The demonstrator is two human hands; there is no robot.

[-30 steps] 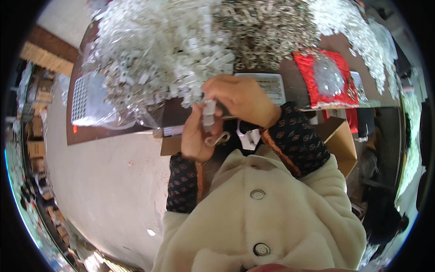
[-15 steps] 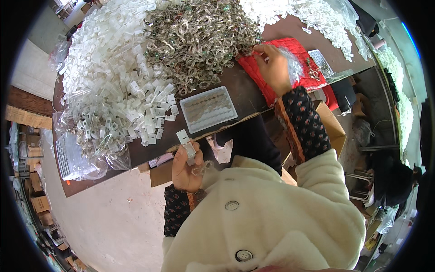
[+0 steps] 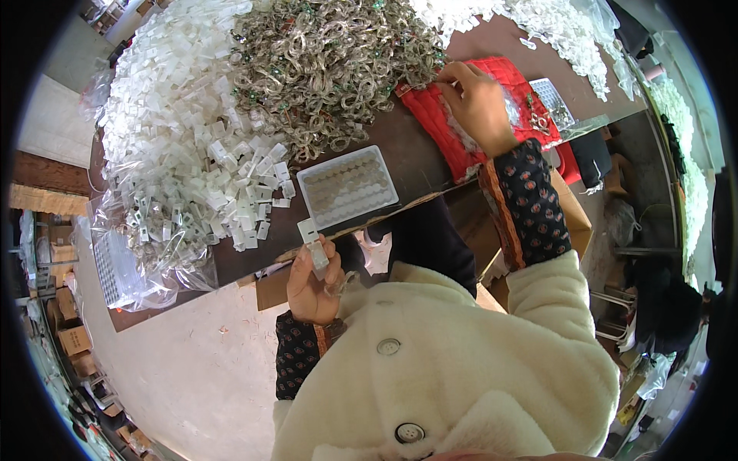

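My left hand (image 3: 311, 290) is closed on a small white plastic card-like case (image 3: 309, 233), gripped between thumb and fingers off the table's front edge. Something clear and thin hangs beside its curled fingers, too indistinct to name. At the right, my right hand (image 3: 483, 111) reaches over a red quilted cloth (image 3: 453, 157). Its thumb and fingertips bend together near the edge of a large heap of clear coiled loops with green bits (image 3: 323, 73). What those fingertips hold, if anything, cannot be made out.
Small white plastic cases (image 3: 181, 115) form a big heap at the left. A shallow white tray with round cells (image 3: 392, 184) lies near the front edge. Clear plastic bags and another white gridded tray (image 3: 547, 98) lie around, and a cardboard box (image 3: 567, 211) stands below the table.
My right hand has shifted slightly and its fingers bend more downward at the red cloth. My left hand keeps its grip on the case. The whole view has moved a little.
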